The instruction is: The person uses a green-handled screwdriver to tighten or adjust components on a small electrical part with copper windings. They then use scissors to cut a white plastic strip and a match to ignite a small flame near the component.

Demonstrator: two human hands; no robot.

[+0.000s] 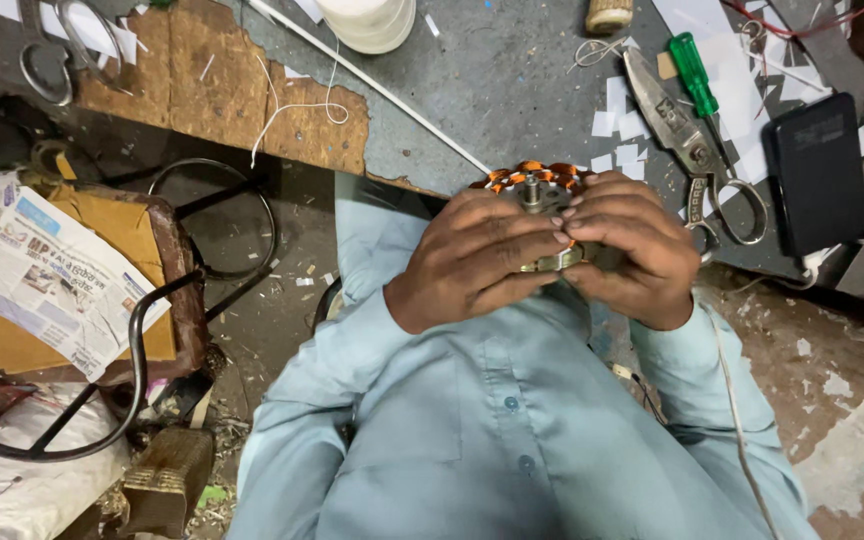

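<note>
grey workbench (512, 90) at 12 o'clock | round metal stator with orange-copper windings (537, 180) at centre, coils seemingly wound; finishing judged left | left hand (472, 260) and right hand (627, 245) wrapped closed around it | big steel shears (687, 140) at 2 o'clock, untouched

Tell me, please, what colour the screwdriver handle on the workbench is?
Green; the screwdriver handle shows best in the head view.

tabletop (512, 90): grey, scuffed, brown top layer chipped away at its left edge | floor (282, 300): dark, dusty, strewn with scraps | stool (167, 260): left of tabletop, brown seat, black metal frame, newspaper (42, 275) on it | light: even, soft
</note>
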